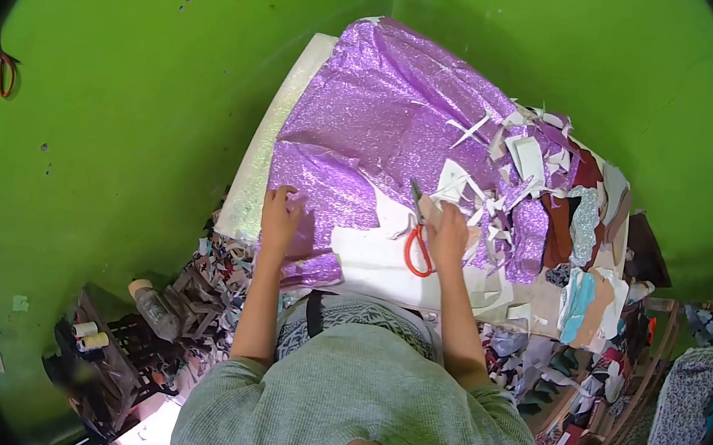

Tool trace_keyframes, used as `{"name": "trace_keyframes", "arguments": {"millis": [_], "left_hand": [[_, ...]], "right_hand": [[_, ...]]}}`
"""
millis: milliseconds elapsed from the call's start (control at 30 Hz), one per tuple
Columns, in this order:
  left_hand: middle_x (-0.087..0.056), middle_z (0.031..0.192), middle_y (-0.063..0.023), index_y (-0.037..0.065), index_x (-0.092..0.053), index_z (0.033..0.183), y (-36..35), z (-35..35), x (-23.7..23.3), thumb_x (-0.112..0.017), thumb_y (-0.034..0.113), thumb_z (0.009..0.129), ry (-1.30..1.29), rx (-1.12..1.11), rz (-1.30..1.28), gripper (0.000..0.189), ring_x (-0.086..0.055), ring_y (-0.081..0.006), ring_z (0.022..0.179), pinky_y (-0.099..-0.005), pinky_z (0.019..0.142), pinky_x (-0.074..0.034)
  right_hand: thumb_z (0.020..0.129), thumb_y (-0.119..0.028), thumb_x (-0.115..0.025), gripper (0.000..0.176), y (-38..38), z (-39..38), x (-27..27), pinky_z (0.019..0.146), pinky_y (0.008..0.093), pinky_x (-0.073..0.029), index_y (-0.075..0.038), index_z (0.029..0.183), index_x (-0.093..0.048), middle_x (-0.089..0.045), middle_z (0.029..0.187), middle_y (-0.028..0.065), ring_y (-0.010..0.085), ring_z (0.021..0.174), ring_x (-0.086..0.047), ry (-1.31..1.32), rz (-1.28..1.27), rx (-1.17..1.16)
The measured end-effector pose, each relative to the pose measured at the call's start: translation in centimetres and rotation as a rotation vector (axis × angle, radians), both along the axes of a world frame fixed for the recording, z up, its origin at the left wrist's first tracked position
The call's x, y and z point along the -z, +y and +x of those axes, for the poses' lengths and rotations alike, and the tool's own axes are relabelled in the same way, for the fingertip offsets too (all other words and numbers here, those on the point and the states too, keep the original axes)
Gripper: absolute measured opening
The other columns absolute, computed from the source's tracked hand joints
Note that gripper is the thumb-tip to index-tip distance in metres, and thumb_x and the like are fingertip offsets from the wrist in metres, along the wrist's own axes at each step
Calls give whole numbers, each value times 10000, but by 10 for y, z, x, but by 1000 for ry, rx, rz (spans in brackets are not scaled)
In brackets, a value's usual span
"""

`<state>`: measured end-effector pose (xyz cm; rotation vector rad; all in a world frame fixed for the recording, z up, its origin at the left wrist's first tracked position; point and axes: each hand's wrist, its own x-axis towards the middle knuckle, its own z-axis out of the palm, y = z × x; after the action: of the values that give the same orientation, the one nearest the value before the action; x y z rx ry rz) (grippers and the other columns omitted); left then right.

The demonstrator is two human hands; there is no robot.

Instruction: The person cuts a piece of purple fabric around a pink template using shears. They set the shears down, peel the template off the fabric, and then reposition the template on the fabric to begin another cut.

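Note:
A glittery purple sheet (360, 110) covers much of the table, its near part folded and cut, with white backing (370, 263) showing. At the sheet's left edge, my left hand (279, 214) rests on it with bent fingers and the thumb apart. My right hand (449, 232) is closed around the middle of red-handled scissors (417, 253). Their dark blades point away from me over the sheet, and the red loops hang out to the left of my wrist. White offcuts (458, 181) lie just beyond this hand.
Purple and white scraps (528, 158) are heaped on the right, beside brown, silver and blue pieces (576, 302). A pale sheet (285, 119) lies under the purple one. Scraps cover the floor around a jar (154, 310) and thread spools (92, 339). Other scissors (7, 77) hang on the green wall.

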<state>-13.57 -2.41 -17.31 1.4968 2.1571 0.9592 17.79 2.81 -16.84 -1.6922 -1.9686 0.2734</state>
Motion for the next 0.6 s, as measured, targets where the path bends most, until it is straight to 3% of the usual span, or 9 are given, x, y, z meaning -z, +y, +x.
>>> {"name": "trace_keyframes", "arguments": {"millis": [33, 100, 200, 267, 300, 433, 500, 533, 600], "left_hand": [[-496, 918, -146, 58, -526, 1003, 0, -6, -1, -653, 87, 686, 1, 11, -3, 343, -532, -251, 751, -348, 651, -445], [-471, 1004, -156, 66, -453, 1100, 1, -12, 0, -720, 166, 644, 315, -93, -169, 538, -505, -317, 889, -395, 728, -436], [-445, 1054, -163, 61, -394, 1150, 2, -20, 1, -756, 220, 612, 317, -148, -344, 667, -487, -349, 934, -422, 758, -427], [-450, 1048, -169, 56, -391, 1151, 1, -23, 2, -756, 231, 614, 304, -147, -362, 673, -489, -351, 934, -418, 759, -427], [-455, 1043, -175, 51, -387, 1152, 3, -25, 2, -757, 241, 615, 288, -160, -369, 679, -492, -353, 934, -414, 760, -427], [-462, 1037, -175, 58, -417, 1129, 6, -36, 18, -749, 259, 623, 215, -86, -251, 637, -489, -349, 946, -404, 762, -426], [-512, 985, -164, 48, -478, 1065, 9, -33, 16, -710, 275, 682, 82, 117, -21, 502, -516, -297, 910, -361, 747, -432], [-512, 985, -164, 48, -478, 1065, 11, -30, 13, -710, 275, 682, 80, 113, -21, 502, -516, -297, 910, -361, 747, -432], [-557, 914, -129, 38, -525, 1002, 18, -18, 7, -640, 274, 773, -496, 323, -167, 348, -535, -214, 847, -310, 725, -432]], "right_hand": [[677, -102, -670, 478, 1, 1, 8, 841, 411, -390, -35, 1107, -472, -515, 1060, 170, 351, 988, -483, -8, -29, 37], [680, -120, -678, 489, 2, 5, 20, 836, 407, -396, -45, 1116, -471, -516, 1056, 169, 350, 978, -490, -17, -62, 85], [687, -151, -684, 481, -2, 6, 26, 821, 398, -409, -63, 1115, -485, -518, 1049, 165, 345, 956, -505, -98, -165, 128], [706, -160, -652, 449, -4, 5, 21, 870, 424, -359, -97, 1120, -491, -490, 1113, 135, 309, 1013, -474, -66, -287, 146], [713, -132, -629, 357, -4, 5, 23, 863, 419, -361, -88, 1059, -552, -526, 1051, 123, 301, 979, -491, -76, -254, 144], [687, -49, -594, 256, -6, -7, 14, 849, 393, -366, -120, 926, -647, -576, 941, 87, 278, 940, -500, -33, -50, 161], [667, -39, -599, 270, -10, -23, -9, 851, 388, -366, -139, 911, -656, -576, 947, 80, 272, 944, -497, -38, 58, 87], [648, -29, -603, 287, -11, -32, -16, 853, 383, -367, -158, 896, -665, -576, 953, 73, 265, 948, -495, -37, 165, 14], [610, -32, -624, 293, -12, -56, -22, 869, 385, -360, -183, 854, -681, -571, 967, 63, 260, 961, -487, 30, 193, -92]]}}
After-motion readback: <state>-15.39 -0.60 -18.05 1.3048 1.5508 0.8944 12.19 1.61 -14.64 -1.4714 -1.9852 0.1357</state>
